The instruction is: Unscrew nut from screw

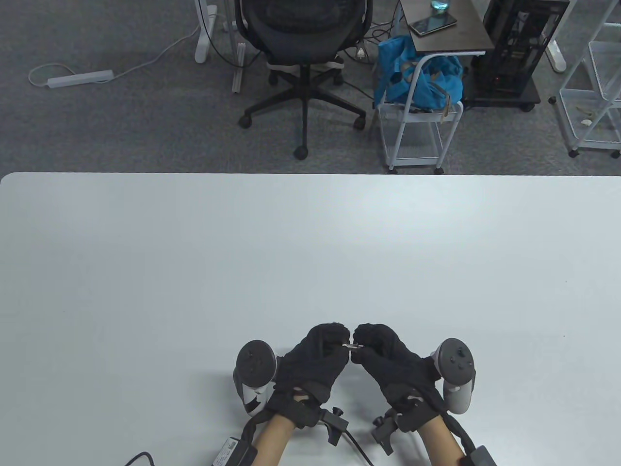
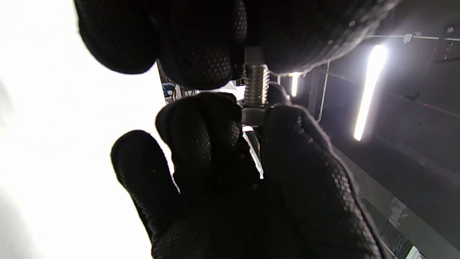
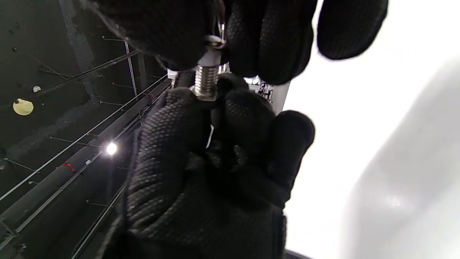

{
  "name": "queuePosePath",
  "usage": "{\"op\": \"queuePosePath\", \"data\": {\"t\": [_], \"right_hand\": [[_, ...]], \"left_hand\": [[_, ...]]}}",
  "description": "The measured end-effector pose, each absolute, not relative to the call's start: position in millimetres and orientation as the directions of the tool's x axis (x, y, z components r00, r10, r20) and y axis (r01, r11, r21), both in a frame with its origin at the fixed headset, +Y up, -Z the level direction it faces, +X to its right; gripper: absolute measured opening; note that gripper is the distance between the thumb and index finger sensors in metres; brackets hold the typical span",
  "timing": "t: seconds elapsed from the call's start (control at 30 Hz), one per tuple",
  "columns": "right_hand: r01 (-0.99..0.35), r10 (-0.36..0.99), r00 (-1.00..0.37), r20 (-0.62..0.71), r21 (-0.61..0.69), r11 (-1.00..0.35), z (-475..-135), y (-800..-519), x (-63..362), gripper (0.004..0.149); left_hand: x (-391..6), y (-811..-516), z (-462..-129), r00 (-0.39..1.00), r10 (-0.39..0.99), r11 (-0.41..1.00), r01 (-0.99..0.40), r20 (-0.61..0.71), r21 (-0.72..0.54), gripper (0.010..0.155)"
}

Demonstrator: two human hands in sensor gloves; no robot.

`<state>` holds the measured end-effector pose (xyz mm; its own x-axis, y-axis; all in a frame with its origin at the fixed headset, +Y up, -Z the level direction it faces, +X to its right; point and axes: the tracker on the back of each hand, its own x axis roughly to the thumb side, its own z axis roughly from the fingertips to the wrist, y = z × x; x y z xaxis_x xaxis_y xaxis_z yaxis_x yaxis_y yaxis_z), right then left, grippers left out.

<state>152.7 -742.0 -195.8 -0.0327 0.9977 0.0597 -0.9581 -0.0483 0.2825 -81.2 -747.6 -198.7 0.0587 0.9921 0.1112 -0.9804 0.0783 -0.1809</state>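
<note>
A small metal screw (image 1: 352, 345) is held level between both gloved hands, just above the white table's (image 1: 194, 267) front middle. My left hand (image 1: 341, 342) pinches one end of it. In the left wrist view my left hand (image 2: 251, 59) grips the screw above its bare thread (image 2: 256, 84). My right hand (image 1: 360, 347) pinches the nut (image 2: 253, 116) at the other end. In the right wrist view my right hand (image 3: 215, 45) holds the nut (image 3: 211, 55) above the thread (image 3: 206, 80). The screw's ends are hidden by the fingers.
Beyond the table's far edge stand an office chair (image 1: 303, 53) and a white cart (image 1: 417, 131) with a blue bag. Cables (image 1: 233, 449) run from my wrists at the front edge.
</note>
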Motion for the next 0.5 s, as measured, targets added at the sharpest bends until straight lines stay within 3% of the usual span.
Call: {"op": "queuePosePath", "data": {"t": [0.23,0.37,0.5], "right_hand": [[-0.961,0.996,-0.077,-0.037,0.268,-0.065,-194.1,-752.9,153.6,0.067],[-0.951,0.995,-0.074,-0.061,0.306,-0.052,-195.2,-755.5,150.0,0.060],[-0.952,0.994,-0.105,0.008,0.289,-0.103,-195.7,-749.4,150.2,0.056]], "left_hand": [[-80.6,-747.3,-198.5,0.064,0.991,0.086,-0.978,0.120,-0.190,0.046],[-80.3,-747.3,-198.5,0.071,0.990,0.095,-0.976,0.124,-0.194,0.046],[-80.7,-747.3,-198.5,0.074,0.990,0.097,-0.976,0.119,-0.194,0.046]]}}
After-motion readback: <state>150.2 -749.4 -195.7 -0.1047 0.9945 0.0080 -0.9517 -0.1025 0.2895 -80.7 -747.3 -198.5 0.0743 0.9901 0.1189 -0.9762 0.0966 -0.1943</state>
